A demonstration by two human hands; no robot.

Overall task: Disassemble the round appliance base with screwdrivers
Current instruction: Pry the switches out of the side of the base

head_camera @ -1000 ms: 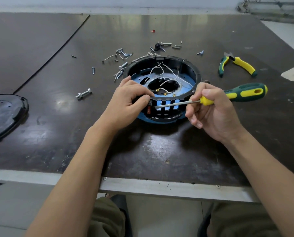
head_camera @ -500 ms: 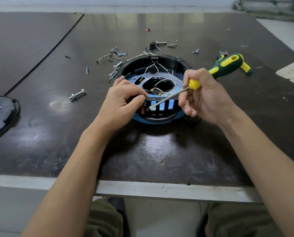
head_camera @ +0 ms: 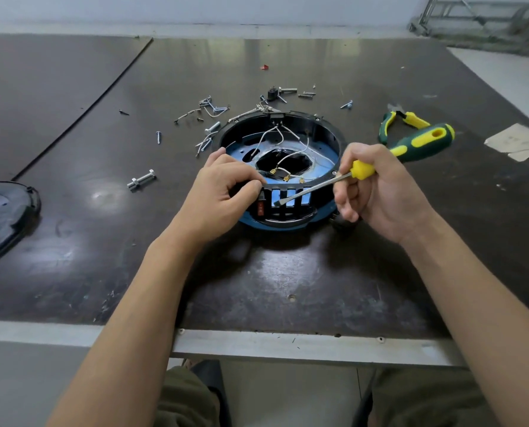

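The round appliance base (head_camera: 326, 127) sits open side up near the middle of the dark table (head_camera: 287, 288), just in front of the person. Its black wall rings a blue inner plate (head_camera: 321, 155) with a dark opening (head_camera: 283, 163) at the centre. Thin white wires (head_camera: 303, 146) run from a fitting on the far wall down across the plate. They end in small brass terminals (head_camera: 286, 178) lying loose beside the opening. On the near wall is a row of upright slots (head_camera: 290, 198), with a red switch (head_camera: 260, 208) just left of them.

The left hand (head_camera: 226, 192) grips the near left rim of the base, fingers curled over the edge and the thumb just above the switch. The right hand (head_camera: 377, 192) holds a flat-blade screwdriver (head_camera: 361, 171) by the yellow front end of its green and yellow handle. The shaft slants down to the left across the rim, and the tip lies at the slots.

Behind the base, loose screws (head_camera: 207, 140) and bits of bent wire lie scattered on the table, along with a small black part (head_camera: 271, 94). A bolt with nuts (head_camera: 141, 180) lies well to the left. Green and yellow pliers (head_camera: 407, 120) rest to the right, partly behind the screwdriver handle. A black round cover (head_camera: 4, 217) lies at the left edge, paper scraps (head_camera: 515, 140) at the right, and a tiny red piece (head_camera: 264, 67) far back.
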